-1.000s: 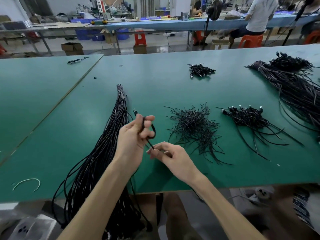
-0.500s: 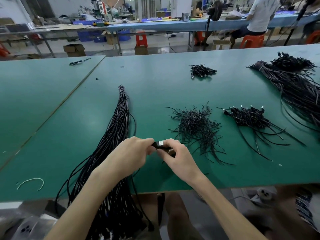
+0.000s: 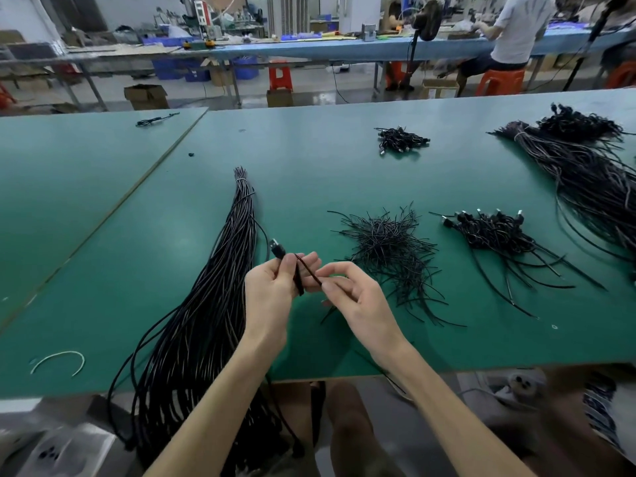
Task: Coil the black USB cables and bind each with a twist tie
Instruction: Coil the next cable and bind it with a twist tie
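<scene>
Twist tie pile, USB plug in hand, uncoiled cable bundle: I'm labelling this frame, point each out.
twist tie pile point(image 3: 382, 244), head view, its dense middle
USB plug point(image 3: 278, 250), head view, its black housing
cable bundle point(image 3: 223, 277), head view, strands at mid-length

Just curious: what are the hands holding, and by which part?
Left hand grips a black USB cable just below its plug; right hand pinches a thin black strand.

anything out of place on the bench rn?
Minor only: a stray white curved strip lies alone by the main table's near-left edge, and one black cable sits apart on the left table. Nothing looks damaged.
</scene>
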The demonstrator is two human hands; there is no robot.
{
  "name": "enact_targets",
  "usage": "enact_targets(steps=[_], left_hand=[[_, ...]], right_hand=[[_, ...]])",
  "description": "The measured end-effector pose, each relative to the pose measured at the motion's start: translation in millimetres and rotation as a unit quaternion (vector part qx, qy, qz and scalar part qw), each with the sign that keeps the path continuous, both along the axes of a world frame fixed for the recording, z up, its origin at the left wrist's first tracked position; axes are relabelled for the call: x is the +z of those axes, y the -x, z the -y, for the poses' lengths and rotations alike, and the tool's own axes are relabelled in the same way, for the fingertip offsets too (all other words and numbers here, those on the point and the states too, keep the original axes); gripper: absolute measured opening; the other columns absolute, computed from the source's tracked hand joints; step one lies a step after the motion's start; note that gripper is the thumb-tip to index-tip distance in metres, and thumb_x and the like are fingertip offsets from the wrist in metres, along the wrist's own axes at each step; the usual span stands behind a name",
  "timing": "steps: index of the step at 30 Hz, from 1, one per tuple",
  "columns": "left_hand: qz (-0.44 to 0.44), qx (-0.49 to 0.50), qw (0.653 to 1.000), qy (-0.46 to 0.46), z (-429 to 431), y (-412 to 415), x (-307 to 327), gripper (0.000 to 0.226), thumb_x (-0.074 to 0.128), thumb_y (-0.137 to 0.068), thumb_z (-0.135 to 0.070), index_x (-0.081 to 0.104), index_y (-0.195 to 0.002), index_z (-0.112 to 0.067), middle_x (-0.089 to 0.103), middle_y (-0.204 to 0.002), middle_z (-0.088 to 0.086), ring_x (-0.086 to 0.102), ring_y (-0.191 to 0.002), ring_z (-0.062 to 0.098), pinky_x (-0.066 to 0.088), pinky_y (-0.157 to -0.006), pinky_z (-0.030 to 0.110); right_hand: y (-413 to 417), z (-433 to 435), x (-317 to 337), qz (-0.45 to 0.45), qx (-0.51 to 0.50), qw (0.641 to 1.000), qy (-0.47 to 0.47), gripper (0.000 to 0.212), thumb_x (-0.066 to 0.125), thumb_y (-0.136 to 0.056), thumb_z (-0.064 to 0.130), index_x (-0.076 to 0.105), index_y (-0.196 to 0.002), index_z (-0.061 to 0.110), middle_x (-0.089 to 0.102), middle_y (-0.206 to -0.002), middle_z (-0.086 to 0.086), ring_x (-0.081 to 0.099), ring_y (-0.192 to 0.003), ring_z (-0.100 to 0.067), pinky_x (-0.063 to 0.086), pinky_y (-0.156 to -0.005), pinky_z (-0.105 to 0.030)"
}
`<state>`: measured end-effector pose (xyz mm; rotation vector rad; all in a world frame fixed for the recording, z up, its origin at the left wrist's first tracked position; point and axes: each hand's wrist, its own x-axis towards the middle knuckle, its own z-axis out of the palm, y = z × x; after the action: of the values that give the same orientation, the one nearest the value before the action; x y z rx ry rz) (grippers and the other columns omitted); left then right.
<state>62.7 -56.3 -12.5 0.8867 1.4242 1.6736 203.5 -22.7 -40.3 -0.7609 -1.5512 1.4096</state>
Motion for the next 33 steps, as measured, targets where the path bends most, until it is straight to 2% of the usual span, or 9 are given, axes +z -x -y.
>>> enact_targets(steps=[3, 7, 10, 13, 17, 21, 23, 27, 33], left_hand=[[0.129, -0.032, 0.991, -0.005, -2, 1, 2, 0.028, 0.042, -0.11, -0.005, 0.064, -0.117, 0.012, 0.075, -0.114, 0.02, 0.075, -0.106, 0.029, 0.062, -0.084, 0.03], [0.191, -0.062, 0.979, -0.045, -3, 6, 2, 0.027, 0.044, -0.108, -0.003, 0.058, -0.122, 0.015, 0.073, -0.121, 0.02, 0.071, -0.115, 0.03, 0.06, -0.094, 0.035], [0.233, -0.065, 0.968, -0.073, -5, 7, 5, 0.025, 0.046, -0.106, -0.004, 0.06, -0.117, 0.014, 0.074, -0.118, 0.019, 0.072, -0.112, 0.029, 0.06, -0.092, 0.033], [0.268, -0.072, 0.957, -0.09, -7, 11, 9, 0.023, 0.052, -0.101, -0.008, 0.063, -0.112, 0.01, 0.074, -0.103, 0.011, 0.073, -0.093, 0.021, 0.06, -0.084, 0.027], [0.252, -0.117, 0.954, -0.11, -7, 17, 9, 0.028, 0.055, -0.097, -0.013, 0.061, -0.116, 0.006, 0.063, -0.085, 0.0, 0.06, -0.073, 0.011, 0.056, -0.077, 0.023], [0.241, -0.145, 0.952, -0.121, -7, 23, 3, 0.011, 0.049, -0.1, -0.003, 0.06, -0.103, -0.002, 0.053, -0.073, -0.004, 0.049, -0.059, 0.008, 0.052, -0.068, 0.023], [0.231, -0.159, 0.953, -0.116, -7, 25, 1, 0.018, 0.05, -0.098, 0.001, 0.066, -0.095, -0.006, 0.049, -0.07, -0.004, 0.046, -0.055, 0.008, 0.05, -0.064, 0.023], [0.163, -0.196, 0.963, -0.093, -3, 25, -6, 0.008, 0.067, -0.09, -0.014, 0.067, -0.091, -0.007, 0.051, -0.071, -0.003, 0.049, -0.057, 0.011, 0.054, -0.068, 0.027], [0.16, -0.228, 0.958, -0.073, -5, 30, -11, 0.017, 0.051, -0.099, -0.016, 0.061, -0.102, -0.003, 0.061, -0.076, 0.001, 0.065, -0.071, 0.017, 0.058, -0.075, 0.031]], right_hand=[[1, 0, -1, 0.036, -0.019, 0.999, -0.03, 0.012, 0.062, -0.102, 0.006, 0.069, -0.11, 0.012, 0.079, -0.106, 0.001, 0.072, -0.107, -0.014, 0.056, -0.091, -0.03], [2, 0, -2, 0.031, -0.041, 0.998, -0.026, 0.011, 0.063, -0.101, 0.003, 0.064, -0.106, 0.013, 0.077, -0.101, 0.0, 0.075, -0.096, -0.016, 0.058, -0.077, -0.028], [3, -1, -3, 0.031, -0.049, 0.998, -0.019, 0.012, 0.067, -0.098, 0.005, 0.06, -0.103, 0.014, 0.075, -0.098, -0.003, 0.076, -0.094, -0.015, 0.058, -0.082, -0.027], [5, -1, -3, 0.087, -0.054, 0.993, -0.051, 0.012, 0.071, -0.097, 0.012, 0.067, -0.097, 0.024, 0.074, -0.098, 0.003, 0.071, -0.096, -0.01, 0.055, -0.084, -0.023], [2, -2, -3, 0.093, -0.075, 0.991, -0.06, 0.016, 0.073, -0.096, 0.015, 0.072, -0.096, 0.031, 0.073, -0.102, 0.008, 0.067, -0.1, -0.005, 0.052, -0.083, -0.017], [3, -1, -2, 0.074, -0.038, 0.995, -0.057, 0.026, 0.072, -0.097, 0.012, 0.071, -0.122, 0.021, 0.073, -0.112, 0.01, 0.067, -0.11, -0.005, 0.053, -0.088, -0.018], [3, -1, 0, 0.059, -0.018, 0.997, -0.049, 0.036, 0.071, -0.097, 0.012, 0.066, -0.132, 0.021, 0.074, -0.113, 0.008, 0.068, -0.112, -0.006, 0.054, -0.09, -0.021], [2, 0, 1, 0.042, 0.001, 0.998, -0.049, 0.038, 0.063, -0.102, 0.007, 0.064, -0.138, 0.021, 0.077, -0.109, 0.002, 0.071, -0.107, -0.011, 0.056, -0.095, -0.028], [1, -1, 1, 0.035, 0.0, 0.999, -0.036, 0.038, 0.057, -0.105, 0.007, 0.062, -0.141, 0.017, 0.073, -0.117, -0.006, 0.068, -0.11, -0.013, 0.056, -0.096, -0.03]])
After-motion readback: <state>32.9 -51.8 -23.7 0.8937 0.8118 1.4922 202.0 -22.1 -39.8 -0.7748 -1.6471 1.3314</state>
